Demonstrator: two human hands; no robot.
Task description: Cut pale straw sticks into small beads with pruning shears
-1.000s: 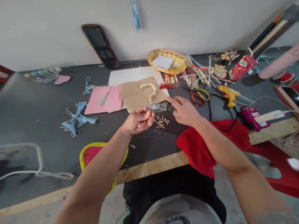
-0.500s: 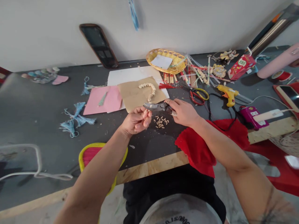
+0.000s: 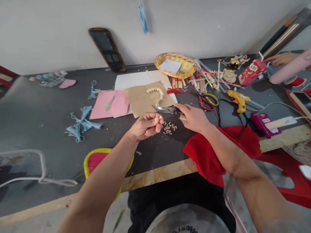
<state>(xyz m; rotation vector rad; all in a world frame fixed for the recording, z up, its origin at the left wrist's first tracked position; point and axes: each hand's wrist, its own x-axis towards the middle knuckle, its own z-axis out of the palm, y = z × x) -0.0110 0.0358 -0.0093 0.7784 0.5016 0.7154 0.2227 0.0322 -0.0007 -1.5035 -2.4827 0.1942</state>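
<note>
My right hand (image 3: 193, 117) is wrapped round the handles of a pair of pruning shears (image 3: 167, 110), whose blades point left over the table. Just below the blade tips, my left hand (image 3: 147, 125) pinches a small pale piece (image 3: 160, 117) between thumb and finger; its exact kind is too small to tell. Several short pale sticks (image 3: 168, 130) lie loose on the dark tabletop below the shears. Beyond the blades, a curved strand of pale beadlike pieces (image 3: 160, 94) rests on brown paper (image 3: 137, 102).
Blue tassels (image 3: 84, 123) and pink paper (image 3: 99, 105) lie left. Behind are a wicker basket (image 3: 187, 72) and a leaning phone (image 3: 107, 48). Scissors (image 3: 206, 101), a yellow glue gun (image 3: 239, 99) and red cloth (image 3: 206, 155) are right. Another person's hand (image 3: 279, 59) is near a pink bottle (image 3: 289, 68).
The blades were at the piece in my left hand; now that hand sits slightly lower, apart from them. Another person's hand has appeared at the far right. The view has shifted slightly.
</note>
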